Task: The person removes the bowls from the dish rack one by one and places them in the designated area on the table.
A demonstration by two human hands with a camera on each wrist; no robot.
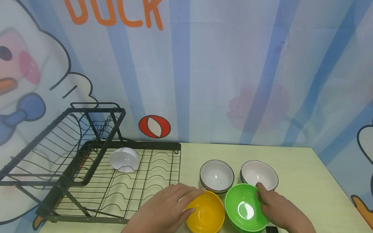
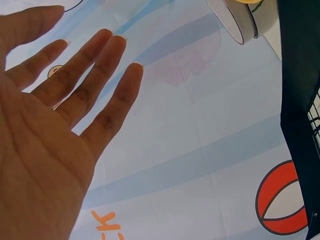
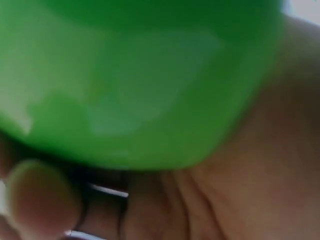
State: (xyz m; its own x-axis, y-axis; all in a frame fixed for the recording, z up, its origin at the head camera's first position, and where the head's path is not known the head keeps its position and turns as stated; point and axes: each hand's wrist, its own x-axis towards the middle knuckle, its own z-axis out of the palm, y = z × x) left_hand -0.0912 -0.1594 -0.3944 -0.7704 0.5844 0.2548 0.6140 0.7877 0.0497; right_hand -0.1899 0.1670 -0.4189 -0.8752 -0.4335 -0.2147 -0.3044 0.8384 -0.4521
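Observation:
My right hand point(image 1: 278, 207) grips the right side of a green bowl point(image 1: 242, 207), its thumb over the rim. The right wrist view shows the green bowl's blurred outer wall point(image 3: 150, 100) close against the palm. Beside it on the left stands a yellow bowl point(image 1: 207, 213). Over the yellow bowl's left rim lies my left hand point(image 1: 167, 207), fingers extended; whether they touch the rim I cannot tell. In the left wrist view the left hand point(image 2: 60, 125) has its fingers spread and holds nothing.
Behind the coloured bowls stand two white, dark-rimmed bowls or stacks, one left point(image 1: 217, 174) and one right point(image 1: 259, 173). A black dish rack point(image 1: 151, 146) on the left holds a tilted white bowl point(image 1: 124, 160). A black object point(image 1: 272, 229) lies at the front edge of view.

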